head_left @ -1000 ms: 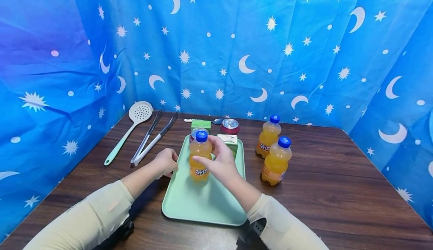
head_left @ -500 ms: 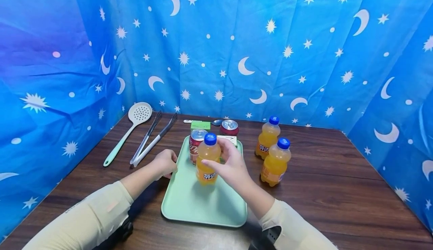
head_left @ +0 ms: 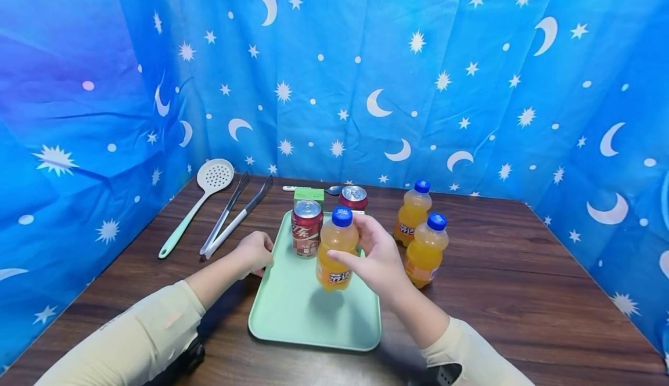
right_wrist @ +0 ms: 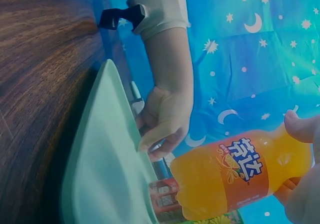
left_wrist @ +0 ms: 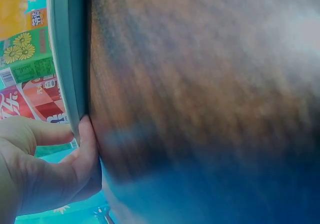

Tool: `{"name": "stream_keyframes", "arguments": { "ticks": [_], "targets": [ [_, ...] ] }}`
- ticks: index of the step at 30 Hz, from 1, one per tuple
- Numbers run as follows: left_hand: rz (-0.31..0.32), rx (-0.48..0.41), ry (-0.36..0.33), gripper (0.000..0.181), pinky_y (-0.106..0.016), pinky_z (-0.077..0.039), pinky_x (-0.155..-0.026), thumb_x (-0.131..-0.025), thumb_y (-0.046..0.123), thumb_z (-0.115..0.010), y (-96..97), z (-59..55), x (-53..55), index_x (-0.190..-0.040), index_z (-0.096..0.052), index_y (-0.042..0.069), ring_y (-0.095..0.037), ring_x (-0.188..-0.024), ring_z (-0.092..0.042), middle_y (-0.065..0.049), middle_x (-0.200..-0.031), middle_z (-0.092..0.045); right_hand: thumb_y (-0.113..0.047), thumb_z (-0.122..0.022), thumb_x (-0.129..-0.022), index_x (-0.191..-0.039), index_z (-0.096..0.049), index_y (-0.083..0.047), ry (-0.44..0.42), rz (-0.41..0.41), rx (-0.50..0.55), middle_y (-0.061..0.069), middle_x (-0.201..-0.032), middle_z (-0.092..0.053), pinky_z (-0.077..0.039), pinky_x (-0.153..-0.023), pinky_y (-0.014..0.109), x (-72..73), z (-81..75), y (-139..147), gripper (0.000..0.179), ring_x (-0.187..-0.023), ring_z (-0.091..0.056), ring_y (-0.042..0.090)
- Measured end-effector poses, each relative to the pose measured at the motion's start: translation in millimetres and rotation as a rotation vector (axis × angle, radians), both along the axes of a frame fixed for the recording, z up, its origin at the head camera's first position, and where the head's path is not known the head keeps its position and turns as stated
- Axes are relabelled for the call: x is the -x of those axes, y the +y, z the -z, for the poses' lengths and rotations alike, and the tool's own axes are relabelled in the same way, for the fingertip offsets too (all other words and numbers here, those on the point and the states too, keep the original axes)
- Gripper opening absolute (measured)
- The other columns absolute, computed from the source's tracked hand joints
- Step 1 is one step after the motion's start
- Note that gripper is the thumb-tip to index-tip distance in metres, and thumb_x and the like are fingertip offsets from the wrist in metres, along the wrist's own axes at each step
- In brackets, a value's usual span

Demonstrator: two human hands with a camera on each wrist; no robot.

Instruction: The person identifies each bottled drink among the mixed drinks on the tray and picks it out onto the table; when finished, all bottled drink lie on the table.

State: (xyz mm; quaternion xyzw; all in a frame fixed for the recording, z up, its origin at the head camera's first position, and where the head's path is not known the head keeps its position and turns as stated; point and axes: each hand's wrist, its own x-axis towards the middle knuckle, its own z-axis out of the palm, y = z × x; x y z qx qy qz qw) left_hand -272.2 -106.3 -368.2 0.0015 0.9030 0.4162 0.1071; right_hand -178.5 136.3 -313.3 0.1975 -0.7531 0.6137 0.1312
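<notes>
My right hand [head_left: 384, 261] grips a small bottle of orange soda [head_left: 337, 258] with a blue cap. The bottle hangs a little above the light green tray [head_left: 313, 325], its shadow falling on the surface below. In the right wrist view, thumb and fingers wrap the bottle's upper part. My left hand [head_left: 254, 252] pinches the tray's left rim between thumb and fingers, as the left wrist view [left_wrist: 82, 84] confirms. A red soda can [head_left: 306, 229] stands on the tray, left of the bottle. A green drink carton [left_wrist: 25, 56] with yellow flowers is mostly hidden behind the bottle in the head view.
Two more orange soda bottles [head_left: 413, 215] stand right of the tray. Behind it are another red can [head_left: 353, 197], a green box [head_left: 308, 194] and a spoon [head_left: 334, 190]. Tongs [head_left: 235, 223] and a slotted skimmer [head_left: 204, 200] lie at left. A starry blue curtain surrounds the table.
My right hand has carried the bottle to the right and slightly toward me, uncovering the red can on the tray. The left hand stays at the tray's rim.
</notes>
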Motion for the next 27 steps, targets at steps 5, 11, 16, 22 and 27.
{"name": "stream_keyframes", "arguments": {
  "ticks": [5, 11, 16, 22, 27],
  "targets": [
    [-0.005, -0.008, -0.001, 0.023, -0.032, -0.054, -0.049, -0.073, -0.014, -0.058, 0.1, 0.9, -0.2, -0.093, -0.05, -0.006, -0.024, -0.066, -0.055, -0.017, -0.09, -0.049, -0.01, -0.077, -0.077, -0.124, -0.051, -0.011, 0.019, 0.005, 0.004, 0.002, -0.119, -0.059, -0.042, -0.098, 0.031, -7.2, -4.6, 11, 0.054, -0.114, -0.054, 0.013],
    [-0.007, 0.002, 0.001, 0.024, -0.032, -0.055, -0.049, -0.072, -0.014, -0.058, -0.1, 1.2, 0.3, -0.093, -0.05, -0.006, -0.026, -0.072, -0.056, -0.017, -0.09, -0.049, -0.011, -0.078, -0.076, -0.123, -0.051, -0.01, 0.027, 0.016, -0.012, 0.002, -0.119, -0.059, -0.043, -0.097, 0.038, -15.8, -5.4, 26, 0.054, -0.115, -0.053, 0.013],
    [-0.007, -0.001, 0.0, 0.023, -0.032, -0.054, -0.049, -0.073, -0.014, -0.057, 0.3, 0.5, 0.2, -0.092, -0.049, -0.005, -0.026, -0.069, -0.055, -0.017, -0.089, -0.048, -0.009, -0.078, -0.076, -0.123, -0.051, -0.008, 0.031, 0.027, -0.024, 0.003, -0.119, -0.059, -0.043, -0.096, 0.032, -23.1, -6.1, 38, 0.054, -0.114, -0.054, 0.014],
    [-0.006, -0.001, 0.0, 0.022, -0.032, -0.054, -0.048, -0.073, -0.015, -0.056, 1.8, -1.4, -1.5, -0.09, -0.048, -0.004, -0.022, -0.06, -0.05, -0.016, -0.087, -0.047, -0.001, -0.077, -0.074, -0.123, -0.051, -0.003, 0.003, 0.043, 0.002, 0.008, -0.118, -0.059, -0.047, -0.092, 0.029, -28.1, -3.3, 52, 0.056, -0.11, -0.057, 0.018],
    [-0.007, -0.001, 0.004, 0.021, -0.032, -0.054, -0.049, -0.072, -0.015, -0.056, 3.2, -2.0, -2.3, -0.088, -0.047, -0.003, -0.023, -0.063, -0.052, -0.016, -0.087, -0.047, -0.001, -0.078, -0.072, -0.123, -0.051, -0.002, -0.02, 0.074, 0.011, 0.01, -0.118, -0.059, -0.048, -0.089, 0.027, -31.7, 1.7, 64, 0.057, -0.108, -0.058, 0.017]
  ]
}}
